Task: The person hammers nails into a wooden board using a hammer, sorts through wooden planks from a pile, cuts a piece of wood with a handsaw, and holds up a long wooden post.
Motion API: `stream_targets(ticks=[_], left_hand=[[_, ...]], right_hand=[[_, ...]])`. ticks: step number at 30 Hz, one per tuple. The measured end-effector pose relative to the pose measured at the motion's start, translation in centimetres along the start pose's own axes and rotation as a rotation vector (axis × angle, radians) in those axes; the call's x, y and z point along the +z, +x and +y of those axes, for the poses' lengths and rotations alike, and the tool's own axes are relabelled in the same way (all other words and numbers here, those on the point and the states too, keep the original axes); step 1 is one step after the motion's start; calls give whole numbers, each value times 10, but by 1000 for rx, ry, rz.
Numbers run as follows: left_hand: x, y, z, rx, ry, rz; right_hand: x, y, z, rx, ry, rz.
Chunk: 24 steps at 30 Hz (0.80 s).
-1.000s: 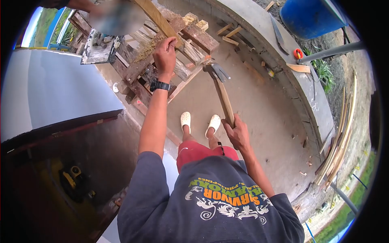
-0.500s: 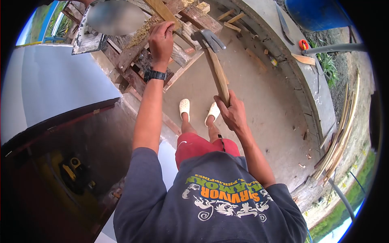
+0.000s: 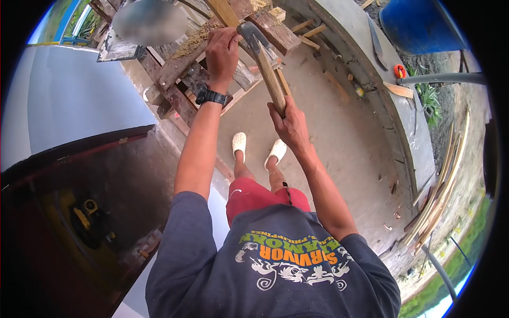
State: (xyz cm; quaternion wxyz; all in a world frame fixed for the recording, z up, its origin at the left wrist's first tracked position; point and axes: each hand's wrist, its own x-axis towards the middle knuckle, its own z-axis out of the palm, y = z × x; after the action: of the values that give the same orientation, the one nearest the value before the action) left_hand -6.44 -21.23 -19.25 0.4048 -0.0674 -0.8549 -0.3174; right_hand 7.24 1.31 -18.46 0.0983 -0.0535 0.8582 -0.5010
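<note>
My right hand (image 3: 291, 126) is wrapped around the wooden handle of a claw hammer (image 3: 270, 79). The hammer's dark metal head overlaps the end of a light wooden board (image 3: 225, 12) in the view, close beside my left fingers; whether it touches cannot be told. My left hand (image 3: 221, 55), a black watch on its wrist, has its fingers pinched together at that board's end. Whatever small thing lies between those fingertips is hidden. Below the board are rough timbers (image 3: 175, 71) of a wooden stand, strewn with sawdust.
A curved concrete ledge (image 3: 389, 100) runs along the right, with a saw blade (image 3: 377, 45) on it. Beyond stand a blue drum (image 3: 419, 26) and long wood strips (image 3: 442, 183). Wood scraps (image 3: 313, 34) lie near the ledge. A yellow-black tool (image 3: 85, 217) sits in the dark doorway at left.
The hammer and my right hand have moved up and left, bringing the hammer head close to my left fingers. My left hand keeps its pinch near the board's end. The view has shifted slightly.
</note>
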Motion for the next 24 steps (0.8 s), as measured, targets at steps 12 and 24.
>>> stream_targets(ticks=[12,24], left_hand=[[-2,3,-3,14,-7,3],[-6,-5,1,-139,-9,-50]], right_hand=[[-11,9,2,16,-20,31],[-25,-12,-13,-10,-26,-16]])
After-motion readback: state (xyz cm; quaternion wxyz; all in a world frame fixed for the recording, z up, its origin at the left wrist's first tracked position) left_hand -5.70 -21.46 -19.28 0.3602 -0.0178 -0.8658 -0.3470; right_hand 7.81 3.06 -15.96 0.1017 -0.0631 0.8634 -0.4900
